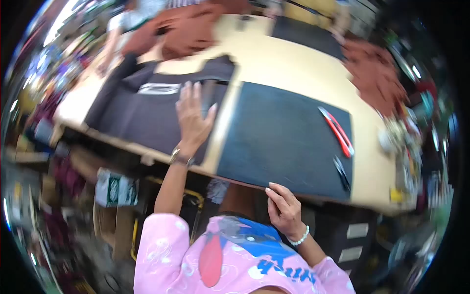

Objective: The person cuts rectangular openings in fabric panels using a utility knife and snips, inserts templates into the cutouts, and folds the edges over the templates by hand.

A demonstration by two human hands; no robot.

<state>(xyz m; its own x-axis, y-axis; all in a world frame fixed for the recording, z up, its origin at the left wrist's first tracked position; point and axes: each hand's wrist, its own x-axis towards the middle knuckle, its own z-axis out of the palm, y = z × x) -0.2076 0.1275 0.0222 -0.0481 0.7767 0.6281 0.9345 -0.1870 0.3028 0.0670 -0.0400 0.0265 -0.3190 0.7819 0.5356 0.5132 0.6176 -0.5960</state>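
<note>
My left hand (194, 115) lies over a dark garment (142, 110) with its fingers stretched out and spread. A white label (159, 88) shows near the garment's upper edge, left of that hand. My right hand (285, 210) is at the front edge of the table, just below a dark rectangular mat (284, 139). Its fingers are loosely bent, with a gap to the thumb, and nothing shows in them. On the mat's right side lie red-handled scissors (338, 133) and, nearer me, small black snips (341, 173).
The pale table (259, 54) carries rust-brown cloth heaps at the back left (183, 32) and at the right (374, 73). Another dark mat (308, 36) lies at the far side. People's arms (110, 46) are around the table. A box (116, 188) stands below, left.
</note>
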